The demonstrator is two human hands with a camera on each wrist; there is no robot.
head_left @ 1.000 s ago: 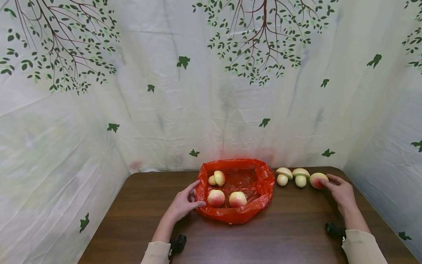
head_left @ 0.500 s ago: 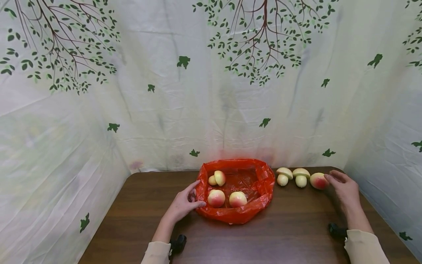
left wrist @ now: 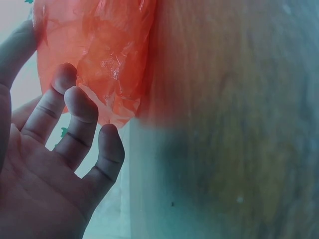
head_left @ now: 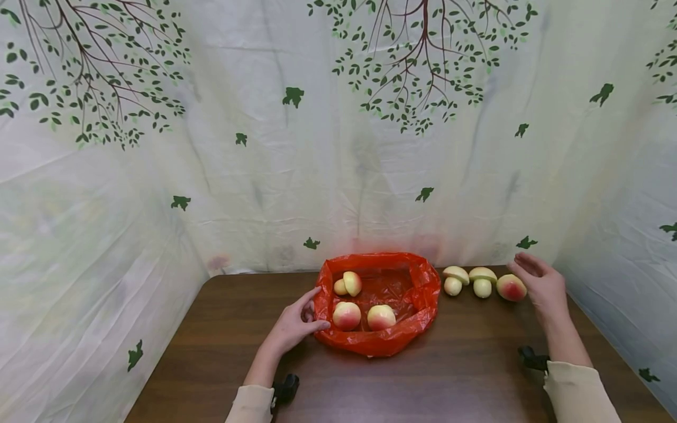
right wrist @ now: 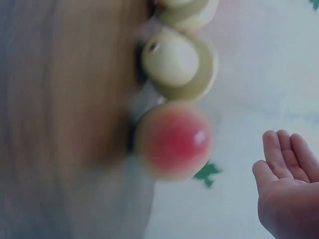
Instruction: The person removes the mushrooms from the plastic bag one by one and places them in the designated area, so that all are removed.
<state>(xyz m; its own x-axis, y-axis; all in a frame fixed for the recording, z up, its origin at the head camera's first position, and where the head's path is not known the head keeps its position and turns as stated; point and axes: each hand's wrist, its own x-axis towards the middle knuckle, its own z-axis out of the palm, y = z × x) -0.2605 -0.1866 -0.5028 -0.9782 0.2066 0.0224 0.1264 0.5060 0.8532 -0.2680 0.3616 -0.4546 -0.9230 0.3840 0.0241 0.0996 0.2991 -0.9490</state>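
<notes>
A red plastic bag (head_left: 370,345), its top spread wide, sits on the table. Inside lie two peaches (head_left: 347,316) (head_left: 381,318) and a small mushroom-shaped piece (head_left: 349,284) on its side. My left hand (head_left: 290,330) rests on the bag's left side, thumb at the front of the rim and index finger farther back; in the left wrist view the other fingers are loosely bent near the red plastic (left wrist: 99,55). My right hand (head_left: 540,283) is raised behind and right of a red-and-yellow peach (head_left: 510,288), holding nothing. The right wrist view shows a gap between this hand (right wrist: 289,194) and the peach (right wrist: 174,142).
Two pale mushrooms (head_left: 455,281) (head_left: 482,282) stand in a row with the peach, between it and the bag, along the back edge of the brown table (head_left: 370,388). Behind and beside the table hangs a white curtain (head_left: 317,194) with a leaf print.
My right hand has let go of the peach at the row's right end, drawn off to the right and then risen above it. The left hand and the bag stay where they were.
</notes>
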